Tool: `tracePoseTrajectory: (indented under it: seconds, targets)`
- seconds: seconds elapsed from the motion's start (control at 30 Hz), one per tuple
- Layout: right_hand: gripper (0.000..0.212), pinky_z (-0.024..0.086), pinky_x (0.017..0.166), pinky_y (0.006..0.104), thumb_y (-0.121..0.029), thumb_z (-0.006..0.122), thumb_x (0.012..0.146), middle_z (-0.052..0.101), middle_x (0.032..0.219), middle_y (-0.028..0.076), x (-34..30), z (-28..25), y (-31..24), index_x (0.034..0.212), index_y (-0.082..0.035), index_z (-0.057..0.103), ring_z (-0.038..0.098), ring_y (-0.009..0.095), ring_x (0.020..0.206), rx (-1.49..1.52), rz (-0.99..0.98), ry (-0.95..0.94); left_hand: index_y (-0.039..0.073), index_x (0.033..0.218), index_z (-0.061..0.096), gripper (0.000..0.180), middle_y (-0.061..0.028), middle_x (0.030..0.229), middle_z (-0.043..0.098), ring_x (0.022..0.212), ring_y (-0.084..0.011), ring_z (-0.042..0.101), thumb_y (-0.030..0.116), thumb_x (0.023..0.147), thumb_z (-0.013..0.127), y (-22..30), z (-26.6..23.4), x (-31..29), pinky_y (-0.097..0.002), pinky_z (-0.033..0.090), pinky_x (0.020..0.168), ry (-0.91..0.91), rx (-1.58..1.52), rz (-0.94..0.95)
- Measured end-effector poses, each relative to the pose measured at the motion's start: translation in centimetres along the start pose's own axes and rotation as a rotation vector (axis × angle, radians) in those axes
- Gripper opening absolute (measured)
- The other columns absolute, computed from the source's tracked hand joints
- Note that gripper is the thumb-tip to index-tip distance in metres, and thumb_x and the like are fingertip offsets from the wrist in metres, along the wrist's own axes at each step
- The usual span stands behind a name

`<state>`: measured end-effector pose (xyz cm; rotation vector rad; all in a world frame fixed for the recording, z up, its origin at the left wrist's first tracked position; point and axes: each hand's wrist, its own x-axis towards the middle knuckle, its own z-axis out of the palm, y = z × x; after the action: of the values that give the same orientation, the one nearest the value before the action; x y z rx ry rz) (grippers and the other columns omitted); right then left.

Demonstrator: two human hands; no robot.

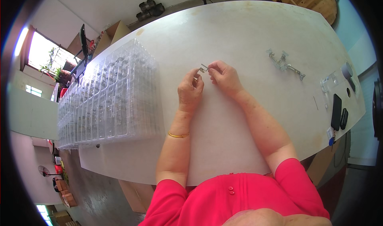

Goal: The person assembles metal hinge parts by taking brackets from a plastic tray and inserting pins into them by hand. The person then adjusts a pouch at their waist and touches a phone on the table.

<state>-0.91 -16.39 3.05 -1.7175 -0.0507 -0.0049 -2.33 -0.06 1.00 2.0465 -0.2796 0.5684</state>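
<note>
We see the left hand (190, 91) and right hand (226, 79) pinching a small metal part (202, 70) over the bench (223, 142), likely to steady it from both sides. Loose metal pieces (285, 65) lie rightward, within reach. Fingertips cover its ends; its exact shape seems unreadable. Glare blurs the clear trays' (109, 102) contents.

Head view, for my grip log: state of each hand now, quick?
Left hand: closed, pinching small metal hardware.
Right hand: closed, pinching the small metal hardware from the other side.
</note>
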Motion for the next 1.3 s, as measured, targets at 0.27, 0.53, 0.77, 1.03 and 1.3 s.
tracePoseTrajectory:
  seconds: [0.27, 0.53, 0.77, 1.03, 1.3]
  targets:
    - [0.022, 0.059, 0.081, 0.0300, -0.005, 0.050, 0.100, 0.072, 0.097, 0.008, 1.0, -0.8, 0.8, 0.112, 0.003, 0.066, 0.070, 0.014, 0.086, 0.156, 0.024, -0.183, 0.003, 0.114, 0.068, 0.026, -0.0103, 0.091, 0.071, 0.066, -0.0154, 0.063, 0.002, 0.088, 0.066, 0.1, -0.1, 0.0, -0.0298, 0.054, 0.064, -0.035, 0.014, -0.006]
    - [0.021, 0.055, 0.088, 0.0284, -0.012, 0.057, 0.097, 0.070, 0.103, 0.007, 2.3, -2.4, 1.6, 0.109, 0.002, 0.068, 0.067, 0.015, 0.098, 0.404, 0.212, -0.286, 0.004, 0.113, 0.069, 0.027, -0.0093, 0.092, 0.071, 0.067, -0.0153, 0.063, 0.001, 0.086, 0.066, 0.7, -0.1, 0.0, -0.0298, 0.054, 0.064, -0.082, 0.006, 0.034]
    - [0.017, 0.052, 0.092, 0.0294, -0.017, 0.062, 0.097, 0.070, 0.104, 0.007, 2.3, -3.0, 1.8, 0.104, -0.002, 0.067, 0.065, 0.015, 0.102, 0.437, 0.254, -0.338, 0.001, 0.114, 0.068, 0.027, -0.0047, 0.090, 0.071, 0.070, -0.0071, 0.058, 0.000, 0.087, 0.066, 1.1, -0.2, -0.1, -0.0226, 0.050, 0.064, -0.200, -0.103, 0.057]
    - [0.016, 0.051, 0.095, 0.0314, -0.018, 0.061, 0.100, 0.068, 0.111, 0.007, 1.6, -2.4, 1.4, 0.106, -0.003, 0.065, 0.062, 0.015, 0.108, 0.637, 0.087, -0.167, 0.000, 0.116, 0.068, 0.024, -0.0039, 0.097, 0.073, 0.073, -0.0059, 0.061, 0.004, 0.092, 0.065, 1.0, -0.2, -0.1, -0.0223, 0.051, 0.066, -0.240, -0.155, -0.196]
    - [0.011, 0.050, 0.082, 0.0256, -0.017, 0.066, 0.097, 0.068, 0.090, -0.002, 1.2, -1.6, 1.3, 0.097, -0.006, 0.069, 0.059, 0.008, 0.088, 0.317, -0.110, -0.228, -0.002, 0.120, 0.064, 0.028, -0.0084, 0.099, 0.073, 0.074, -0.0061, 0.062, 0.009, 0.094, 0.067, 1.3, -1.0, 0.6, -0.0211, 0.050, 0.060, -0.204, -0.381, -0.428]
